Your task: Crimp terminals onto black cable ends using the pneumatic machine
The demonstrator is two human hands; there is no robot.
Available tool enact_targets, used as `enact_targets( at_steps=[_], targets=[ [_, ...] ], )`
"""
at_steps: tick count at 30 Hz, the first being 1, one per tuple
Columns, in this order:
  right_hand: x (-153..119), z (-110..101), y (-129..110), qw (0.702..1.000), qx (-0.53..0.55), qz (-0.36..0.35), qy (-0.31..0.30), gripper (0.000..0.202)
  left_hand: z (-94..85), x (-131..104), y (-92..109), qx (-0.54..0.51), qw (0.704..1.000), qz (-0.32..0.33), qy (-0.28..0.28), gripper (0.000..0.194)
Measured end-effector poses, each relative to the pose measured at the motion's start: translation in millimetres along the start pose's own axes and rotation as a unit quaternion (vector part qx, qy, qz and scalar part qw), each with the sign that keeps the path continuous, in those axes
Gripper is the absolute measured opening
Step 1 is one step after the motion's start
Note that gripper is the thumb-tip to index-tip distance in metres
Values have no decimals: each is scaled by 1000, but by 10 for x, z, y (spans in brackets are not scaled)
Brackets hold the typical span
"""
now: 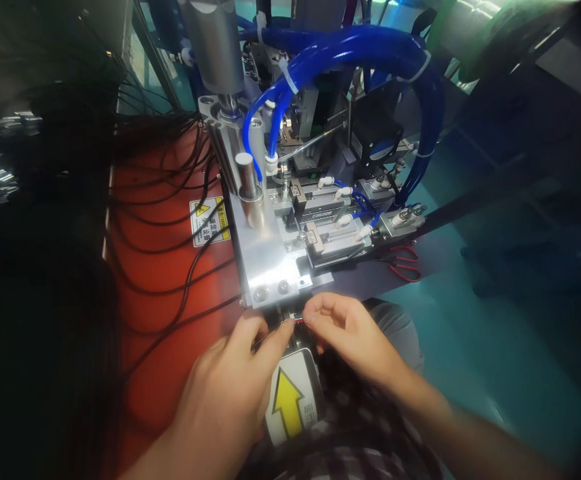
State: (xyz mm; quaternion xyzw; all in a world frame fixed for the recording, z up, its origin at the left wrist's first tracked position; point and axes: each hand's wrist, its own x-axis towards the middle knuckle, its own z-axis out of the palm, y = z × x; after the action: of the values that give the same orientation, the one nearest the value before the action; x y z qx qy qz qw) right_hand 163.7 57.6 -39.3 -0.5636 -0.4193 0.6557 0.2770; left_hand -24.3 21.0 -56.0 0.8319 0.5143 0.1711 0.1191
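Both hands meet just below the front edge of a metal machine block [265,263]. My left hand [235,373] is pinched near a small white connector [292,317], its thumb tip touching it. Thin red and dark wires [299,321] run from the connector to my right hand [343,330], whose thumb and forefinger are closed on them. Beneath the hands lies a white plate with a yellow arrow [289,400] pointing toward the machine.
Black cables [160,250] cross the red surface [170,280] at left. Thick blue hoses [360,47] arch above pneumatic cylinders [325,207]. Red-handled pliers [406,263] lie at the machine's right. A warning label [210,222] sits beside the block.
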Motion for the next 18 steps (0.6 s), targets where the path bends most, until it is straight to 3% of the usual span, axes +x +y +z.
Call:
enact_targets(
  at_steps=[13, 18],
  targets=[
    [11, 47, 69, 999, -37, -31, 11, 15, 3, 10, 15, -6, 1000, -3, 8, 47],
    [-44, 81, 24, 974, -186, -109, 74, 14, -11, 0, 4, -13, 1000, -4, -17, 47]
  ],
)
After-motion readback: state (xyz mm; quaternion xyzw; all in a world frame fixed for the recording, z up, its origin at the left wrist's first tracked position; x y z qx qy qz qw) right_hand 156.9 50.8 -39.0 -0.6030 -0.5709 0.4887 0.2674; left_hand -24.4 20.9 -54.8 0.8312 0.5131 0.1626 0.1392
